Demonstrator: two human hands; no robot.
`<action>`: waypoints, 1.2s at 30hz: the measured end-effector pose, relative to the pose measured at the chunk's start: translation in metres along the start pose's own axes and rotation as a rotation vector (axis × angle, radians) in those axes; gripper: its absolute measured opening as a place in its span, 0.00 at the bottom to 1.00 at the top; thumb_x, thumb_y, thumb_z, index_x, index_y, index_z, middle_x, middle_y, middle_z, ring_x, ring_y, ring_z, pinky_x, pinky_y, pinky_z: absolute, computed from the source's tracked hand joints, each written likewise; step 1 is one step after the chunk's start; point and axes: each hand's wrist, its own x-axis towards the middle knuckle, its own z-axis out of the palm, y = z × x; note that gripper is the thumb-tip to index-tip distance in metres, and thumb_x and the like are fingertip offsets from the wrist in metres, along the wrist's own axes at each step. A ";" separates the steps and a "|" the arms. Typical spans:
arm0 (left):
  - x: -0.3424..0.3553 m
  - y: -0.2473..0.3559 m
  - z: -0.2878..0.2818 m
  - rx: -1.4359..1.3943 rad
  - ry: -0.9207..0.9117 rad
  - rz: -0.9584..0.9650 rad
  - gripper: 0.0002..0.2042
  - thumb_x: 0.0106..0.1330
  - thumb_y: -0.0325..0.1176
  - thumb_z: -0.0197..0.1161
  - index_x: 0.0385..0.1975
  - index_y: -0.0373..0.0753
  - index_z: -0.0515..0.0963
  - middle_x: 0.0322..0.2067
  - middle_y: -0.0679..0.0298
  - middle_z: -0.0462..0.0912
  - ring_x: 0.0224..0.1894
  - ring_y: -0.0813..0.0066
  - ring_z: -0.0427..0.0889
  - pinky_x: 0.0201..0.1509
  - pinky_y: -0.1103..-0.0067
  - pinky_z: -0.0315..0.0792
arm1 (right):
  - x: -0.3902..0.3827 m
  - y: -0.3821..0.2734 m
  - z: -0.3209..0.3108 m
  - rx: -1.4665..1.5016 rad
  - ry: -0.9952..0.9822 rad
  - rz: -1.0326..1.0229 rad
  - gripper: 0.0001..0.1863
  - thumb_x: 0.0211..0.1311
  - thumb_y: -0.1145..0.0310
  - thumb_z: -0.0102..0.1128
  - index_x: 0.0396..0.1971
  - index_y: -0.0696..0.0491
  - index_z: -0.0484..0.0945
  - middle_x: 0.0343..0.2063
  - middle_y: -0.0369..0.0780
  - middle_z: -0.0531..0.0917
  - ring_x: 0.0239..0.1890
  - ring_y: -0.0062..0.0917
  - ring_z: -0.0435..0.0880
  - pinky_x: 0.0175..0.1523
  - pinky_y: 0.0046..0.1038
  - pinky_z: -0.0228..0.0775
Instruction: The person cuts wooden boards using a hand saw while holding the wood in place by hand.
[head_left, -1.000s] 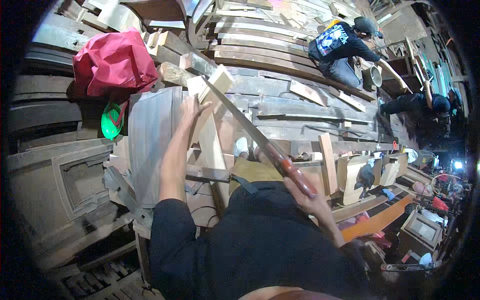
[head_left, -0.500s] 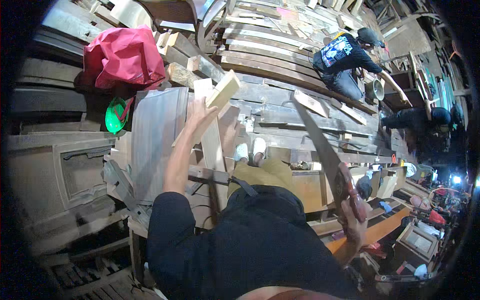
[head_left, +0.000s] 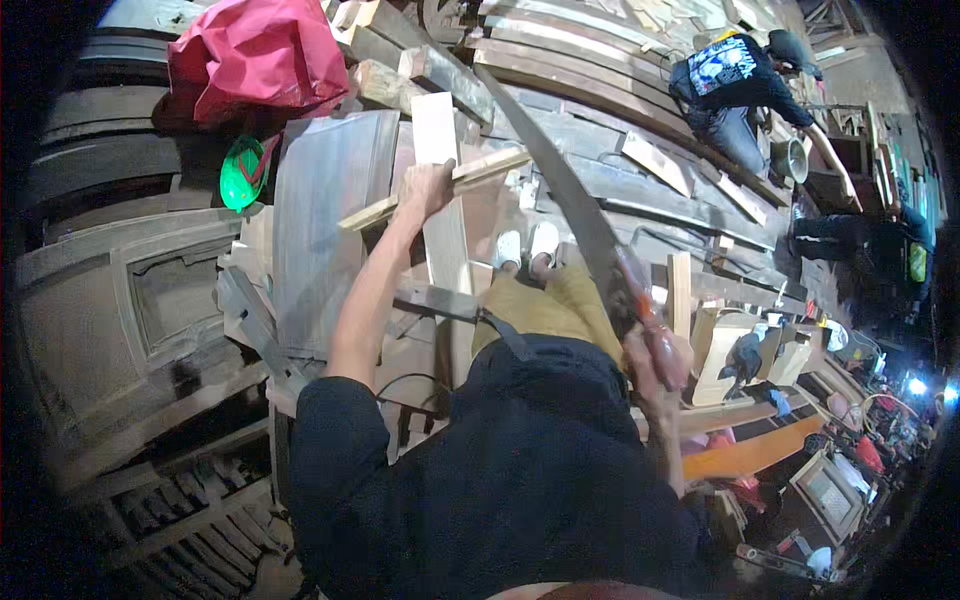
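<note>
My left hand [head_left: 426, 188] is closed around a narrow wooden strip [head_left: 495, 166], which lies slantwise across a pale upright-running board [head_left: 447, 245]. In my right hand [head_left: 662, 368] is a handsaw [head_left: 565, 180], gripped by its reddish-brown wooden handle. The long grey blade points up and to the left, its tip beyond the strip's right end. In this view the blade passes close to that end; whether they touch I cannot tell. A dark wooden bar [head_left: 437, 298] crosses under the board near my left thigh.
A grey panel [head_left: 330, 230] stands left of my arm, beside a red cloth-like cover [head_left: 255, 65] and a green object [head_left: 242, 175]. Long planks [head_left: 590, 75] lie ahead. A person in dark clothes [head_left: 735, 90] crouches at far right, near a bucket [head_left: 789, 160]. An orange board [head_left: 755, 450] lies right.
The wooden strip has turned from a steep tilt to a flatter slant across the pale board. My right hand has brought the saw left and upward, nearer the strip.
</note>
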 end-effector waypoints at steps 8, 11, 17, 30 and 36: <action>0.001 -0.004 0.002 0.049 0.006 0.023 0.04 0.57 0.28 0.59 0.30 0.38 0.77 0.24 0.47 0.83 0.30 0.45 0.84 0.35 0.56 0.77 | 0.026 0.032 0.067 0.023 -0.026 -0.350 0.07 0.63 0.69 0.64 0.32 0.58 0.78 0.15 0.40 0.75 0.14 0.22 0.73 0.22 0.27 0.66; -0.004 0.003 -0.002 0.038 0.001 -0.023 0.06 0.57 0.33 0.63 0.29 0.38 0.78 0.23 0.48 0.83 0.29 0.47 0.84 0.33 0.57 0.77 | 0.034 0.019 0.069 -0.032 -0.113 -0.319 0.07 0.63 0.70 0.64 0.32 0.58 0.78 0.13 0.39 0.72 0.13 0.20 0.72 0.21 0.26 0.65; -0.003 0.012 -0.008 0.060 -0.026 -0.045 0.08 0.56 0.35 0.65 0.29 0.38 0.78 0.24 0.50 0.83 0.30 0.50 0.85 0.34 0.59 0.77 | 0.041 0.029 0.081 0.030 -0.175 -0.191 0.12 0.67 0.64 0.60 0.32 0.60 0.77 0.14 0.32 0.73 0.17 0.13 0.69 0.24 0.22 0.62; -0.004 0.006 0.005 0.028 -0.013 -0.121 0.05 0.58 0.33 0.63 0.29 0.39 0.80 0.26 0.49 0.83 0.31 0.47 0.84 0.36 0.58 0.77 | 0.044 0.034 0.091 0.084 -0.192 -0.144 0.12 0.68 0.64 0.59 0.31 0.58 0.76 0.15 0.31 0.73 0.17 0.13 0.70 0.23 0.21 0.62; -0.003 0.011 -0.005 0.012 0.017 -0.059 0.06 0.58 0.33 0.63 0.29 0.37 0.79 0.23 0.48 0.82 0.29 0.49 0.85 0.34 0.60 0.78 | 0.051 0.031 0.086 -0.061 -0.153 -0.191 0.13 0.67 0.62 0.60 0.33 0.59 0.76 0.15 0.32 0.73 0.17 0.14 0.71 0.23 0.20 0.63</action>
